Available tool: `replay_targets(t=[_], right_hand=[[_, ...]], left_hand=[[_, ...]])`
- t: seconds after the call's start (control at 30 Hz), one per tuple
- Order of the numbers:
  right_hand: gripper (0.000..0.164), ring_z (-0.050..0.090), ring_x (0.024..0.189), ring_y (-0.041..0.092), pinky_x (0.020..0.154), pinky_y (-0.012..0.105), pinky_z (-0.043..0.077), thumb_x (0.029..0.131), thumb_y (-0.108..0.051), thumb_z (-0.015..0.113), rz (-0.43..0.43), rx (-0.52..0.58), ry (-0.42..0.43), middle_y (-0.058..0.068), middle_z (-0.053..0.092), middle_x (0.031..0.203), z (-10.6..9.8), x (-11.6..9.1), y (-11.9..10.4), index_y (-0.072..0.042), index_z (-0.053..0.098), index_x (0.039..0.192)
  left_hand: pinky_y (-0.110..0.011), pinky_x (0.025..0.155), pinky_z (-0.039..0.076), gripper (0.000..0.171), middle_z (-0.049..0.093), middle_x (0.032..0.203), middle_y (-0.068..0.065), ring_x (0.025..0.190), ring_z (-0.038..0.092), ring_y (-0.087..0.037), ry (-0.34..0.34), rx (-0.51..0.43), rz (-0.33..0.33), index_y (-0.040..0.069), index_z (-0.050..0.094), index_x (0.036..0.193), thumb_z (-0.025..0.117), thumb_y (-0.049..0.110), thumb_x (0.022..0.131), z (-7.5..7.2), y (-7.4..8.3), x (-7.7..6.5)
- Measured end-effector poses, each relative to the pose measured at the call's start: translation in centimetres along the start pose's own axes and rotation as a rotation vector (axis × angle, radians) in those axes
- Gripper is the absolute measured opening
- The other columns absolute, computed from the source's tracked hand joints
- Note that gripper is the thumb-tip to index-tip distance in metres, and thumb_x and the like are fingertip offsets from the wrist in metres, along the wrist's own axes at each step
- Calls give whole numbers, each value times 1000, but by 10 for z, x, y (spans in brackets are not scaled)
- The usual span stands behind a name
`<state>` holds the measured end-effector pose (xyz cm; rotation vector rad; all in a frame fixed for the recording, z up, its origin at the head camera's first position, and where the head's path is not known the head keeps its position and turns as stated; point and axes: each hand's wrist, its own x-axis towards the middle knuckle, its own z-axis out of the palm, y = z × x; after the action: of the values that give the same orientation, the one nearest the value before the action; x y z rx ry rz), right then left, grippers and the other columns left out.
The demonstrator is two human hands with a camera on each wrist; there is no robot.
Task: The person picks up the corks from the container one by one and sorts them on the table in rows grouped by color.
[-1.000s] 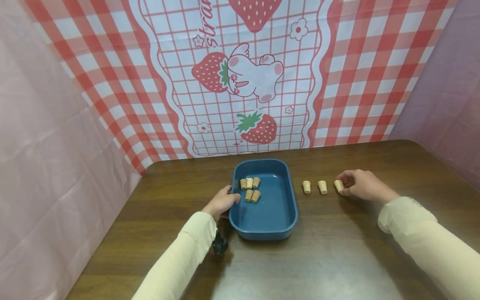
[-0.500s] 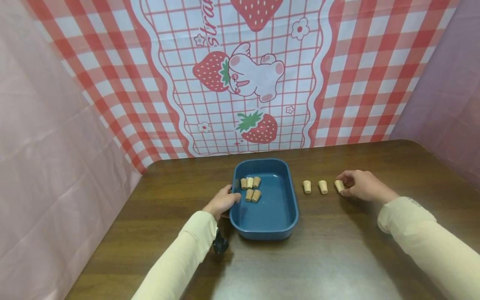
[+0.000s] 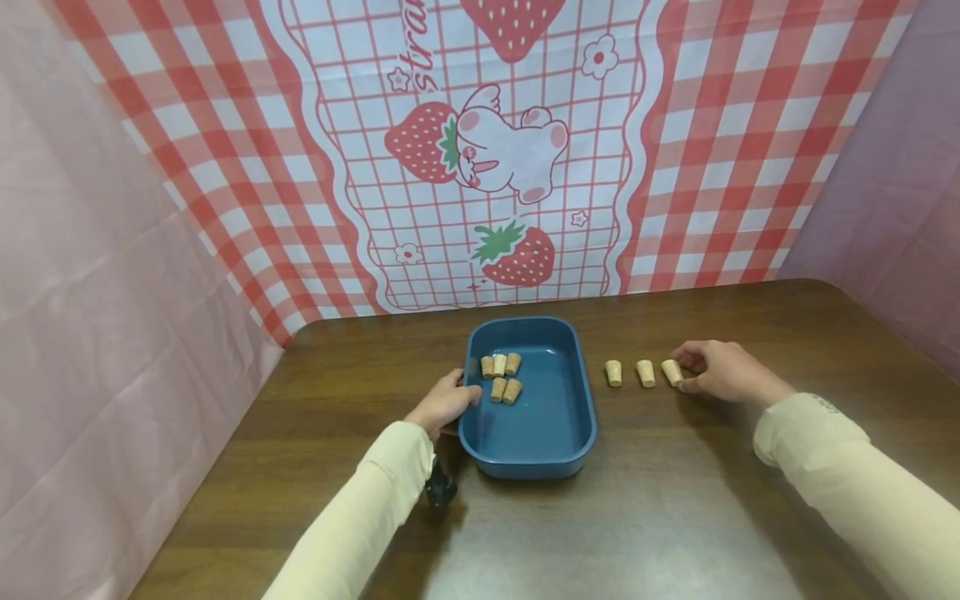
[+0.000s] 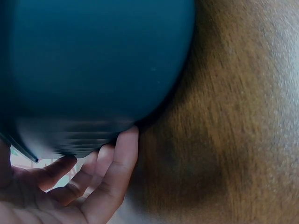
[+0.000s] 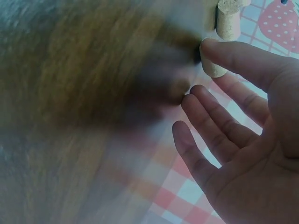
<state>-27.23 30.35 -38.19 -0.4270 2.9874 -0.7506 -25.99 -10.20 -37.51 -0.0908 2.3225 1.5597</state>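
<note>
A deep blue tray (image 3: 536, 433) with rounded corners sits mid-table, several cork stoppers (image 3: 498, 365) lying in its left part. My left hand (image 3: 444, 404) grips its left side, thumb over the rim; in the left wrist view the fingers (image 4: 125, 149) press against the outer wall. Right of the tray, three cork stoppers form a row: a left one (image 3: 613, 373), a middle one (image 3: 646, 373) and a right one (image 3: 671, 372). My right hand (image 3: 722, 371) pinches the right one between thumb and index finger, and in the right wrist view the other fingers (image 5: 196, 158) stay spread apart from it.
The brown wooden table (image 3: 675, 517) meets a red-and-white checked cloth (image 3: 720, 167) with strawberry prints at the back. Pale pink cloth (image 3: 135, 292) hangs on the left, and mauve cloth (image 3: 885, 208) on the right.
The right cork stopper has shifted slightly left with my right hand, closer to the middle one. My left hand and the tray stay in place.
</note>
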Motion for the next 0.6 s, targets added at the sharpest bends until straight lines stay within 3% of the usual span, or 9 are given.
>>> replay_targets(t=[0.6], right_hand=[[42,62,98,40,87,61,48,82,-8,80,23,-23,-16,21,67,101,-4,-2,3,11,64,116]], left_hand=[[-55,86,55,71,55,135,-25,110,61,-37,-1,3,-2,-1,37,153,52,7,84,0,1,-1]])
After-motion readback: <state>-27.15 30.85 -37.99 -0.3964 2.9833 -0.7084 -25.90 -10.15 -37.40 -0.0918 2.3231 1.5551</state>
